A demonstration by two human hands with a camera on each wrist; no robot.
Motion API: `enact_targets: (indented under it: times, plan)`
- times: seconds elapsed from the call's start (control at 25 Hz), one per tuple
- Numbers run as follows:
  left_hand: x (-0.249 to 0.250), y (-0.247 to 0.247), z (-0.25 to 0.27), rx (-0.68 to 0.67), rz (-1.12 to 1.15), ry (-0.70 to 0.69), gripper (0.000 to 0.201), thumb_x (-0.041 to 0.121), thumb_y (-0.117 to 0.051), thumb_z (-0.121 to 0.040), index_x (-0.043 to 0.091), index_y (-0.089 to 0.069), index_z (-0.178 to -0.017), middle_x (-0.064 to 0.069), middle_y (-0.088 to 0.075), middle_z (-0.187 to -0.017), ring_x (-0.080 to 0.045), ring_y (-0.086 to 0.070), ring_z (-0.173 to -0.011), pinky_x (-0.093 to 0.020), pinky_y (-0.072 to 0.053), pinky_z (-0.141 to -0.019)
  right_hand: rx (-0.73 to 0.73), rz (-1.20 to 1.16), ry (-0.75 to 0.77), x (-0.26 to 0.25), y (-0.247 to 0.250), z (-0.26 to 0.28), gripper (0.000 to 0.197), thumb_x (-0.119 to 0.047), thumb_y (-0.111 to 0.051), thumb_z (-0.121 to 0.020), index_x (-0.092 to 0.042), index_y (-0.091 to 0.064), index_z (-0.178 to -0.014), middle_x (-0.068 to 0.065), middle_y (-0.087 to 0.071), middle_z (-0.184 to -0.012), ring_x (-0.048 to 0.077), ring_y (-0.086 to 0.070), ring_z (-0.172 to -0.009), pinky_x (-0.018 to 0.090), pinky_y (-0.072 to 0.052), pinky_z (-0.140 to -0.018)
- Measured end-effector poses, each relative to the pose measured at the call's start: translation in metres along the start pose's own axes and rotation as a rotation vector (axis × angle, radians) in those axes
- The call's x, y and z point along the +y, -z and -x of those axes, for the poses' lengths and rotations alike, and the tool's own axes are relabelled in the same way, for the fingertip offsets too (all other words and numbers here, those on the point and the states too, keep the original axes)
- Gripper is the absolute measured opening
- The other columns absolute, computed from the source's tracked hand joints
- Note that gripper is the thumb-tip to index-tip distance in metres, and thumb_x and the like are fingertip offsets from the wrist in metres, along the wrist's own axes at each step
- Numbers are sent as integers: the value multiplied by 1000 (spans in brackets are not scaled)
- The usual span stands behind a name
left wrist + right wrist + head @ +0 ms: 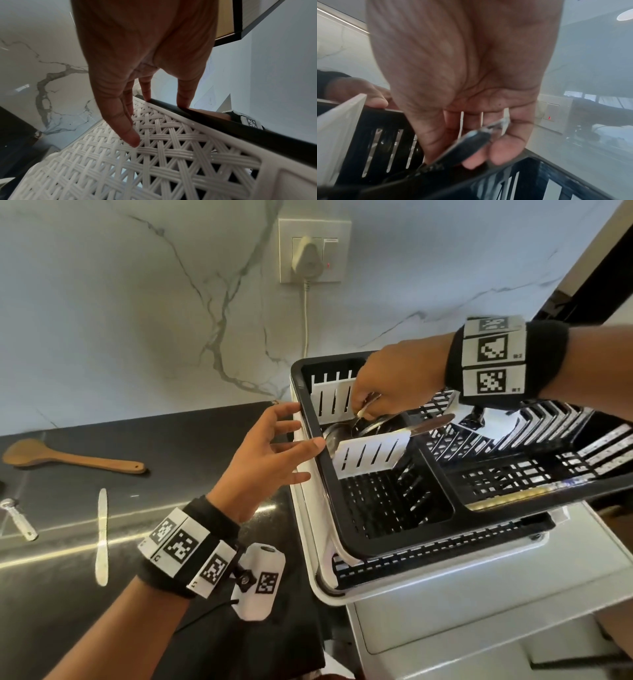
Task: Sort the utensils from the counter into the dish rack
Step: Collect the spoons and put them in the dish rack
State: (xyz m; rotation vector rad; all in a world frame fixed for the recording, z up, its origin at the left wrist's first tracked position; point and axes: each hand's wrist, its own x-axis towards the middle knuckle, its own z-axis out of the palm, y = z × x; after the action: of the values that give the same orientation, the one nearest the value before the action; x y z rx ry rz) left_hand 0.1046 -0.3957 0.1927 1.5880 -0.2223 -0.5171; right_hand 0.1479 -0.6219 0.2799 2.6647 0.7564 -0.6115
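While left hand (263, 453) fingers spread against dish rack (310, 419) rim, right hand (394, 385) fingers pinched on metal utensil (368, 410).

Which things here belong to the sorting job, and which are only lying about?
Belong to the job:
- dish rack, steadied by the left hand
- metal utensil, held by the right hand over the rack
- wooden spoon, on the counter
- white knife, on the counter
- metal tool at the counter's left edge

Just lying about:
- wall socket with plug
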Motion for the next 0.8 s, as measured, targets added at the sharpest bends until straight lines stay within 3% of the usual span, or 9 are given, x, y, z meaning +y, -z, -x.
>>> enact_targets:
  times: [0.08, 0.16, 0.24, 0.36, 0.52, 0.68, 0.8]
  plan:
    - [0, 1, 0, -1, 13, 5, 76, 35, -76, -66, 28, -47, -136, -6, -51, -136, -27, -63, -115, -54, -57, -88, 23, 25, -3, -1, 1, 3, 31, -35, -50, -101, -33, -64, -128, -7, -67, -128, 16, -64, -106, 24, -42, -85]
    - [0, 1, 0, -2, 26, 10, 77, 37, -76, -63, 29, -48, -134, -5, -51, -135, -27, -63, -115, -53, -58, -87, 60, 7, -13, 1, 5, 6, 30, -35, -50, -101, -33, -67, -125, -10, -69, -123, 9, -61, -96, 20, -38, -78]
    - [-1, 1, 0, 3, 26, 17, 73, 35, -77, -67, 30, -48, -133, -5, -51, -134, -27, -63, -115, -53, -58, -87, 98, -35, -30, 3, 9, 11, 29, -35, -50, -101, -30, -71, -121, -11, -72, -117, 5, -58, -88, 20, -40, -80]
    - [-1, 2, -1, 5, 7, 14, 62, 24, -75, -79, 29, -48, -134, -6, -51, -135, -27, -62, -116, -53, -57, -88, 160, -59, -60, 5, 12, 19, 30, -40, -51, -100, -29, -73, -116, -9, -75, -112, 11, -65, -91, 33, -49, -93]
    - [0, 4, -1, -22, -28, 11, 57, 22, -72, -85, 27, -46, -135, -8, -52, -134, -26, -61, -117, -52, -56, -92, 243, -47, -144, 2, 26, 28, 32, -45, -52, -98, -31, -71, -120, -8, -74, -111, 10, -59, -90, 29, -42, -85]
    - [-2, 18, 8, -71, -103, -42, 39, 20, -68, -89, 21, -56, -126, -8, -68, -117, -24, -67, -108, -43, -57, -91, 242, -56, -165, -16, 49, 20, 33, -46, -52, -98, -29, -67, -122, -10, -70, -106, 10, -54, -88, 29, -34, -84]
    - [-7, 43, 22, -80, -153, -52, 27, 21, -65, -92, 20, -62, -119, -4, -74, -107, -18, -70, -104, -36, -58, -88, 256, -89, -101, -36, 71, -5, 33, -46, -54, -97, -29, -67, -122, -6, -72, -106, 11, -58, -88, 30, -36, -86]
